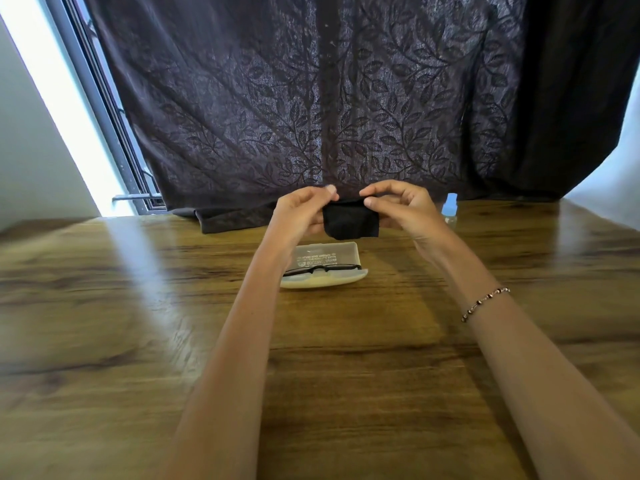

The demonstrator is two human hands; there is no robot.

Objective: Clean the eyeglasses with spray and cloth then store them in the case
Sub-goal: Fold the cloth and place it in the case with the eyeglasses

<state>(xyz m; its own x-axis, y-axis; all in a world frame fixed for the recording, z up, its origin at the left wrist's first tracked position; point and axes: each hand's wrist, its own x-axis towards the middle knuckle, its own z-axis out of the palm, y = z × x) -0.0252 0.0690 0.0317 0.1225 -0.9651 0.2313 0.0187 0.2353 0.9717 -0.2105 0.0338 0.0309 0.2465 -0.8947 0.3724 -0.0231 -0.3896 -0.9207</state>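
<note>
Two grips are raised over one wooden surface, with one dark window frame at the far left and one dark curtain with a leaf pattern hanging behind. The left grip pinches the upper left edge of the single black cloth, thumb and fingertips pressed together on the fabric. The cloth hangs between the hands as a small, soft, folded square, held clear of the surface. Below it stands one case, open, with a translucent lid tipped back and a whitish lower half. One pair of eyeglasses lies in that lower half; its thin black frame runs left to right, and the lenses are hard to make out. Several lines of dark print show on the lid, turned away from this view and too small to read. The right grip pinches the cloth's upper right edge between thumb and curled fingers. Just beyond it, near the curtain's hem, stands one clear spray bottle with a pale blue cap; no label can be read. One beaded bracelet circles the right wrist.
</note>
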